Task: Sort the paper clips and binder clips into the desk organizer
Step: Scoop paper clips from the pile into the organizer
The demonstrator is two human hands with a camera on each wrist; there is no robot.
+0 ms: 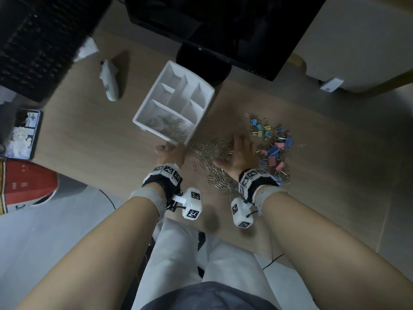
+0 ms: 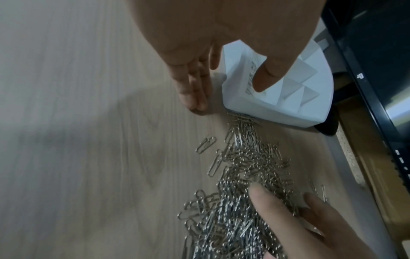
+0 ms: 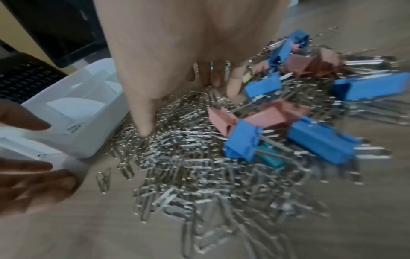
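A white desk organizer point(image 1: 143, 113) with several compartments stands on the wooden desk; its near compartment holds silver paper clips point(image 1: 169, 128). A large loose pile of paper clips point(image 1: 210, 151) lies just right of it. Coloured binder clips point(image 1: 274, 151) lie mixed in farther right. My left hand point(image 1: 169, 151) hovers at the organizer's near corner, fingers point(image 2: 195, 94) straight and pointing down, thumb over the near compartment, holding nothing. My right hand point(image 1: 240, 151) lies spread on the clip pile point(image 3: 188, 157), its fingertips point(image 3: 144, 128) touching the clips beside blue and pink binder clips point(image 3: 261, 119).
A black monitor point(image 1: 223, 30) and its round stand base point(image 1: 214, 70) sit right behind the organizer. A black keyboard point(image 1: 33, 45) is at the far left, a white device point(image 1: 109, 81) beside it. Bare wood point(image 2: 77, 122) shows left of the pile; the desk edge runs near my wrists.
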